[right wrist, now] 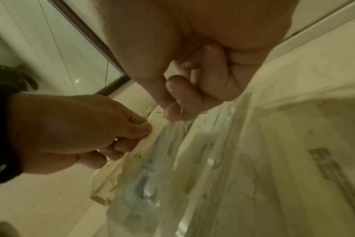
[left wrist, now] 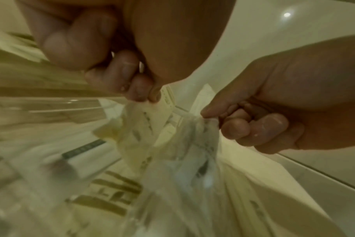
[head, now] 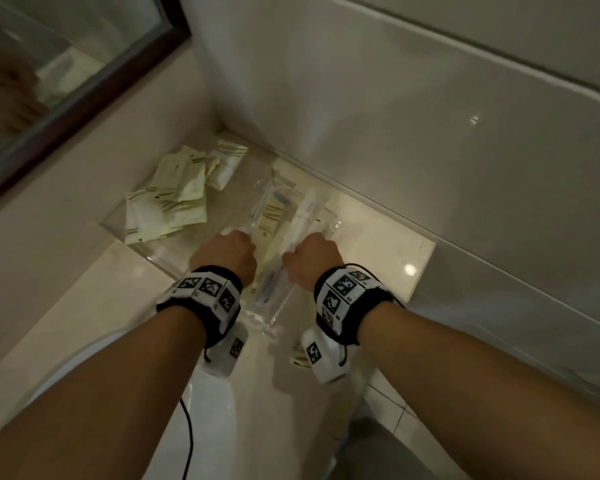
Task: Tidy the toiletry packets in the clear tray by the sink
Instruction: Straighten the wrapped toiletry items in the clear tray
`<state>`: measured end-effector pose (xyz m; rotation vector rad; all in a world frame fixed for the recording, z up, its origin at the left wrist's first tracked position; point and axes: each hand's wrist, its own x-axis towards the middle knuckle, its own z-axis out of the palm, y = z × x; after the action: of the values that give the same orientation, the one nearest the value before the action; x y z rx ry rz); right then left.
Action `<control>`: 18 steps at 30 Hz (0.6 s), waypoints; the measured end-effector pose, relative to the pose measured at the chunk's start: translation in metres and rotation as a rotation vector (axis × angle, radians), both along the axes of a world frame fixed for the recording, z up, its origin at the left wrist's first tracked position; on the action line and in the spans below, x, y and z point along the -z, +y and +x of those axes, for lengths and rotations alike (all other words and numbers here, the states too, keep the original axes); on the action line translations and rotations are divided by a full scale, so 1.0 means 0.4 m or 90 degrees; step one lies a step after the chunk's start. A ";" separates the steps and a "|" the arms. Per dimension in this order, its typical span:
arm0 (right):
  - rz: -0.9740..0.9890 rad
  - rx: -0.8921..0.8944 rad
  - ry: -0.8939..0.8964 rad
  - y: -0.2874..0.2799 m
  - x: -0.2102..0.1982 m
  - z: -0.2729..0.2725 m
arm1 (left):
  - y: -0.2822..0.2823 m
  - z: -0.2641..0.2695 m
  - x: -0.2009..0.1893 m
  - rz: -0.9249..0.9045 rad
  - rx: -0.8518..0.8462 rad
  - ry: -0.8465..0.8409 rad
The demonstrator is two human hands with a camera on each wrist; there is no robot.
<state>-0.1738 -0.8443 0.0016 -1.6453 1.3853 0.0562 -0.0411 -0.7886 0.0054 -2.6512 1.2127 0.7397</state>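
Observation:
A clear tray [head: 152, 260] sits in the counter's corner. Several pale green packets [head: 175, 197] lie heaped in its left part. In its right part are long clear-wrapped packets [head: 271, 212]. My left hand [head: 228, 249] pinches the near end of a cream striped packet [left wrist: 152, 115] between thumb and fingers [left wrist: 139, 89]. My right hand [head: 313, 255] pinches the end of a clear sleeve [right wrist: 192, 144] next to it, with its thumb [right wrist: 168, 110] against the forefinger. The hands are a small gap apart, both over the tray's near right side.
A dark-framed mirror [head: 94, 98] hangs at upper left, and glossy tiled wall [head: 430, 150] closes the right side. One loose packet [head: 299, 355] lies on the counter [head: 378, 251] under my right wrist. A white basin rim [head: 90, 348] curves at lower left.

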 end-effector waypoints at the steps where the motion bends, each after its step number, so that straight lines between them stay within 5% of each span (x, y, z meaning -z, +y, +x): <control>1: 0.011 -0.010 0.022 -0.006 0.005 0.014 | -0.002 0.009 0.010 0.015 -0.001 0.006; 9: -0.021 -0.053 0.177 -0.028 0.040 0.054 | -0.044 0.015 0.085 0.031 0.042 0.007; 18: -0.057 -0.025 0.214 -0.018 0.054 0.055 | -0.034 0.026 0.117 -0.006 0.061 -0.015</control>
<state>-0.1517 -0.8515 -0.0199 -1.7972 1.6250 0.3104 -0.0306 -0.8021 -0.0414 -2.5808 1.3297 0.6869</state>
